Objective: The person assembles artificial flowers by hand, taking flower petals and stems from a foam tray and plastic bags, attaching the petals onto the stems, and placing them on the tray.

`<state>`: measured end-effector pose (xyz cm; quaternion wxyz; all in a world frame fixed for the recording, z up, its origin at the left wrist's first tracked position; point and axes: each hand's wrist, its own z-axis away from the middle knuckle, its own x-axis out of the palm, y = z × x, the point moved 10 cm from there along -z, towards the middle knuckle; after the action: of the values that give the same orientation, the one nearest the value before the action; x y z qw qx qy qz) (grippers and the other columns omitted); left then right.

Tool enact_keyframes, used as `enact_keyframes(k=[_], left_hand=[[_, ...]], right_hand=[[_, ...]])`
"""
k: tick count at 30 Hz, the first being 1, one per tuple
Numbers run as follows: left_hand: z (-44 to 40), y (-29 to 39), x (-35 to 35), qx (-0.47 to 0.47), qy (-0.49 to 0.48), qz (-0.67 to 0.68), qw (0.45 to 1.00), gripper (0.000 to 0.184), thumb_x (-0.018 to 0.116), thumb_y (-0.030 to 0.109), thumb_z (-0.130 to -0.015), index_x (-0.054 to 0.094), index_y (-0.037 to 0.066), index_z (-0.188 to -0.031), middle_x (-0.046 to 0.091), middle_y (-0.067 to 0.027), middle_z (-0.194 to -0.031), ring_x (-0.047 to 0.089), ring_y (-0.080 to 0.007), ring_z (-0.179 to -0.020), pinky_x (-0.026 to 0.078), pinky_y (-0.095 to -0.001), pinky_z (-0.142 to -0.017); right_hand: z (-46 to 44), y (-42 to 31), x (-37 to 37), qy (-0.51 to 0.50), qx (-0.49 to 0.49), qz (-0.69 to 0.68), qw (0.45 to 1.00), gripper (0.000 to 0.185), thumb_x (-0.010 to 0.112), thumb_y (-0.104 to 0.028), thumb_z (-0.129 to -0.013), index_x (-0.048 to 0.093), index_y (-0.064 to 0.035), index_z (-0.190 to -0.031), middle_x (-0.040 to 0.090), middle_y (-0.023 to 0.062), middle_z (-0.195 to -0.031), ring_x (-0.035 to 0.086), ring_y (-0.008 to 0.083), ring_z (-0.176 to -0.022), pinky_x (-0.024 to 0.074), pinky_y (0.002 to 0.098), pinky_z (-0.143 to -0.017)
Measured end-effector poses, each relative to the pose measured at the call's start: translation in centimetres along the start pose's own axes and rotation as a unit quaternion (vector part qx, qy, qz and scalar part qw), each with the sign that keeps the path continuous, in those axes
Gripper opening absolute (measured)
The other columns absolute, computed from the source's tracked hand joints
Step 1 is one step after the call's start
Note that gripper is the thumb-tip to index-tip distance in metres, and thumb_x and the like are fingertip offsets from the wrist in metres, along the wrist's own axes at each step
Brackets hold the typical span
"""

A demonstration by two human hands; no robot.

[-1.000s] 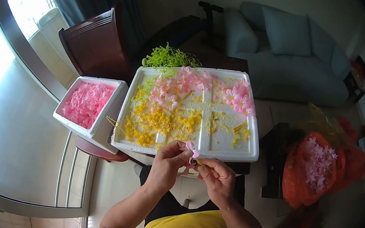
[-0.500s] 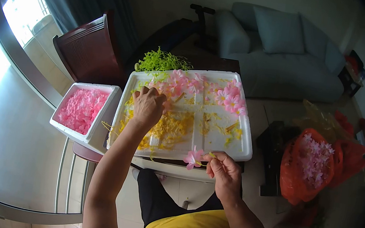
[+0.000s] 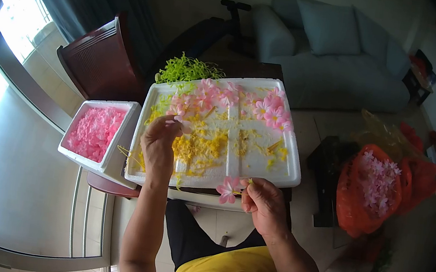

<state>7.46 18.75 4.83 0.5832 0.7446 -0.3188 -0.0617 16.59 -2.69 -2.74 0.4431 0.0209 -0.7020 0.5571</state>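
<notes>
My left hand (image 3: 158,144) is closed in a pinch over the left side of the white foam tray (image 3: 291,170). At its fingertips is a pale pink flower piece (image 3: 183,125); its exact shape is hard to make out. Near the tray's front edge, my right hand (image 3: 265,204) pinches a pink artificial flower (image 3: 229,190), petals facing left. Yellow stamen pieces (image 3: 200,147) lie heaped in the tray's near left part. Pink blossoms lie along its far side, among them a cluster of assembled flowers (image 3: 274,114) at the far right. Green stem pieces (image 3: 188,70) are piled behind the tray.
Left of the tray stands a foam box (image 3: 132,136) full of pink petals (image 3: 96,132). On the right, a red plastic bag (image 3: 349,208) holds finished-looking pink flowers (image 3: 379,182). A wooden chair (image 3: 101,57) and a grey sofa (image 3: 330,76) stand farther back.
My left hand has drawn back toward me from among the tray's pieces, now with a pale pink piece at its fingertips. My right hand still holds its flower in nearly the same place.
</notes>
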Motion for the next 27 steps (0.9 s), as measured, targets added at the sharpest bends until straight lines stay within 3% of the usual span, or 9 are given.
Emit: enact_keyframes(k=[1, 3, 8, 13, 19, 27], left_hand=[[1.0, 0.0, 0.5, -0.004, -0.001, 0.0, 1.0, 0.008, 0.054, -0.002, -0.081, 0.058, 0.002, -0.086, 0.06, -0.0061, -0.077, 0.053, -0.0112, -0.071, 0.041, -0.0221, -0.067], [3.6, -1.9, 3.9, -0.113, -0.083, 0.119, 0.983, 0.007, 0.056, 0.0, -0.082, 0.059, 0.002, -0.087, 0.061, -0.0078, -0.079, 0.052, -0.012, -0.07, 0.041, -0.0223, -0.068], [7.7, -3.0, 8.0, -0.2, -0.152, 0.176, 0.952, 0.006, 0.056, 0.002, -0.083, 0.06, 0.002, -0.088, 0.06, -0.0078, -0.08, 0.051, -0.0117, -0.067, 0.041, -0.0221, -0.069], [9.4, -4.5, 8.6, -0.257, -0.159, 0.164, 0.939, 0.007, 0.057, 0.004, -0.084, 0.06, 0.002, -0.09, 0.059, -0.0061, -0.079, 0.049, -0.0103, -0.063, 0.041, -0.0207, -0.066], [10.5, -4.9, 8.3, -0.29, -0.162, 0.129, 0.934, 0.009, 0.054, 0.002, -0.083, 0.06, -0.002, -0.089, 0.057, -0.0067, -0.082, 0.05, -0.0102, -0.066, 0.039, -0.019, -0.061], [10.6, -4.9, 8.1, -0.274, -0.172, 0.087, 0.942, 0.007, 0.056, 0.005, -0.084, 0.059, 0.003, -0.09, 0.054, -0.0021, -0.071, 0.047, -0.008, -0.061, 0.039, -0.0175, -0.055]], right_hand=[[-0.3, -0.2, 0.3, -0.004, -0.01, 0.009, 1.0, 0.016, 0.049, -0.011, -0.091, 0.059, -0.0001, -0.098, 0.052, 0.0036, -0.067, 0.041, 0.0081, -0.056, 0.0329, 0.0179, -0.051], [-0.5, -0.6, 0.4, -0.003, -0.026, 0.029, 0.999, 0.017, 0.05, -0.012, -0.091, 0.058, 0.0001, -0.099, 0.05, 0.0021, -0.065, 0.039, 0.0071, -0.055, 0.0316, 0.0177, -0.051], [-1.1, -2.0, 0.7, -0.008, -0.047, 0.046, 0.998, 0.017, 0.05, -0.013, -0.09, 0.059, 0.0001, -0.097, 0.049, 0.0, -0.064, 0.037, 0.0058, -0.055, 0.0301, 0.0176, -0.05], [-0.5, -1.3, 0.1, 0.02, -0.045, 0.035, 0.998, 0.015, 0.05, -0.011, -0.09, 0.06, -0.0001, -0.095, 0.049, -0.0006, -0.066, 0.036, 0.0053, -0.055, 0.0307, 0.0177, -0.051], [-0.2, -1.0, 0.7, 0.011, -0.051, 0.058, 0.997, 0.014, 0.049, -0.009, -0.09, 0.06, -0.0004, -0.095, 0.049, -0.0011, -0.066, 0.036, 0.005, -0.056, 0.0312, 0.0179, -0.051], [0.0, -0.7, 0.4, 0.019, -0.035, 0.049, 0.998, 0.013, 0.05, -0.007, -0.089, 0.059, 0.0, -0.095, 0.05, -0.0013, -0.066, 0.035, 0.0044, -0.055, 0.031, 0.0178, -0.05]])
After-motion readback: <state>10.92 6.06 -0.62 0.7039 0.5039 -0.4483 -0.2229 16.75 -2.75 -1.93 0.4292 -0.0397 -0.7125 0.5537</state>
